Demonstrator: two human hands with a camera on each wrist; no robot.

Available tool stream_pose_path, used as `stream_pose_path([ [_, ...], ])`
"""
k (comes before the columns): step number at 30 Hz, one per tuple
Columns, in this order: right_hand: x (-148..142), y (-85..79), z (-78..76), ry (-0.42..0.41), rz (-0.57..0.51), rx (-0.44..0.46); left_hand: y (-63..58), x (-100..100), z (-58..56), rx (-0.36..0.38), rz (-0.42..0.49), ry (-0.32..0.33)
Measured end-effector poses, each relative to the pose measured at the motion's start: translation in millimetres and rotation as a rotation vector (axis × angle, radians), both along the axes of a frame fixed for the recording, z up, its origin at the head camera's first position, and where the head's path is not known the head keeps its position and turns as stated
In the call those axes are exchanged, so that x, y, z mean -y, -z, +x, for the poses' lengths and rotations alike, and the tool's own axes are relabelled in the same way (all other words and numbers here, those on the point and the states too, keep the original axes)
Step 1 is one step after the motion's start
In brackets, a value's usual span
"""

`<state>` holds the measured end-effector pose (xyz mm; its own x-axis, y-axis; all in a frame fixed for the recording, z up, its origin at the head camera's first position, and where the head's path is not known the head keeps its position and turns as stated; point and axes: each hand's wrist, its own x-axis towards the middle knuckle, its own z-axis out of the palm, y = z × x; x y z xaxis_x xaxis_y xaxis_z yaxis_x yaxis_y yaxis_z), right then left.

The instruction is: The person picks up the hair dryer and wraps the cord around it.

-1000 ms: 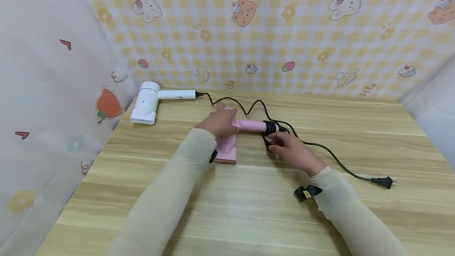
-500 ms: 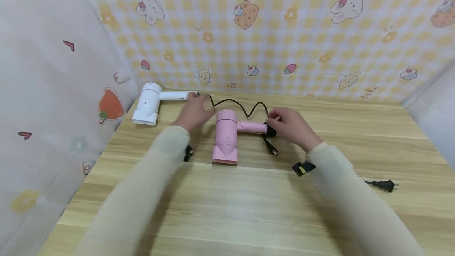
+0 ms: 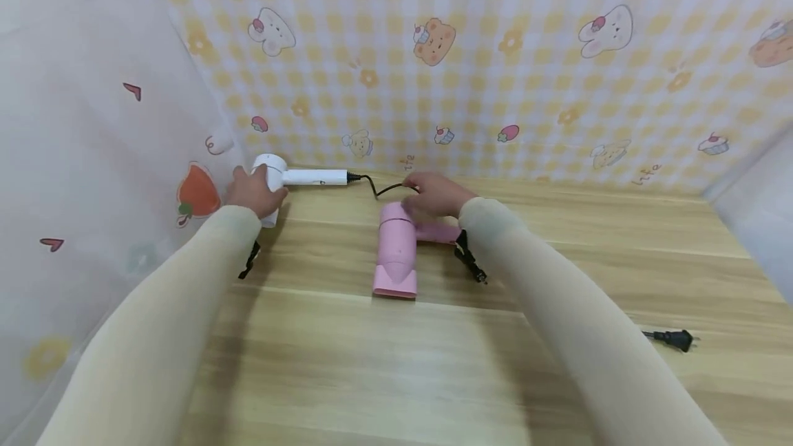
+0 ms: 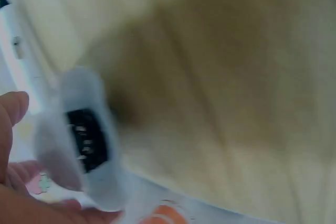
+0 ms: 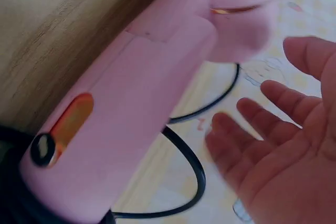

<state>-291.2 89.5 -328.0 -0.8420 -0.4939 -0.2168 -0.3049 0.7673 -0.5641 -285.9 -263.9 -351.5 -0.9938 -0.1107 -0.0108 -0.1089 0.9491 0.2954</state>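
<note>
At the back left of the table lies a white hair dryer (image 3: 316, 177), its handle pointing right. My left hand (image 3: 250, 193) grips its barrel from above, thumb on the right side. The left wrist view shows the dryer's nozzle (image 4: 105, 190) and my thumb near the handle. A pink hair dryer (image 3: 396, 253) lies mid-table with its nozzle toward me. My right hand (image 3: 436, 196) hovers just behind its handle, near the white dryer's black cord (image 3: 372, 186). In the right wrist view the right hand's fingers (image 5: 244, 156) are spread and hold nothing.
The pink dryer's short black plug (image 3: 477, 272) lies beside its handle, partly under my right sleeve (image 3: 533, 274). Farther right another black plug (image 3: 679, 340) lies on the wooden table (image 3: 403, 370). A yellow checked cloth (image 3: 533, 54) hangs behind the table.
My left hand left the pink dryer and moved left onto the white dryer. The right hand moved from the pink dryer's cord up and left behind its handle. The head view tilted slightly up.
</note>
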Motion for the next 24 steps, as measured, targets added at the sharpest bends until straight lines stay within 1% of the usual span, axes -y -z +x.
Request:
stream_pose_path([
  [3, 8, 5.9, -3.1, 0.02, 0.04, 0.02, 10.5, 2, 0.0, 0.002, 0.011, 0.044],
  [5, 9, 8.5, -4.1, 0.051, 0.027, 0.014, 14.5, -3, 0.1, -0.011, 0.008, 0.076],
  [7, 7, 11.5, -5.7, 0.075, 0.006, 0.011, 15.7, -11, 1.0, -0.017, 0.017, 0.098],
  [9, 4, 14.2, -7.2, 0.084, -0.006, 0.015, 14.8, -23, 3.4, -0.015, 0.022, 0.134],
  [11, -3, 17.2, -8.3, 0.077, 0.02, 0.001, 12.8, -39, 7.2, -0.006, 0.022, 0.172],
  [13, -10, 21.2, -9.9, 0.066, 0.071, -0.017, 10.0, -55, 11.5, 0.008, 0.023, 0.199],
  [16, -21, 27.0, -12.6, 0.038, 0.178, -0.071, 3.1, -76, 15.2, 0.002, -0.014, 0.222],
  [18, -28, 30.7, -13.4, 0.032, 0.24, -0.095, -1.2, -87, 13.2, -0.012, -0.038, 0.227],
  [20, -33, 33.4, -13.9, 0.021, 0.285, -0.121, -4.4, -96, 7.7, -0.007, -0.055, 0.227],
  [21, -35, 34.7, -14.3, 0.011, 0.305, -0.134, -4.8, -99, 3.8, 0.014, -0.054, 0.224],
  [24, -37, 37.2, -15.2, -0.017, 0.367, -0.18, -1.9, -104, -9.1, 0.138, -0.035, 0.212],
])
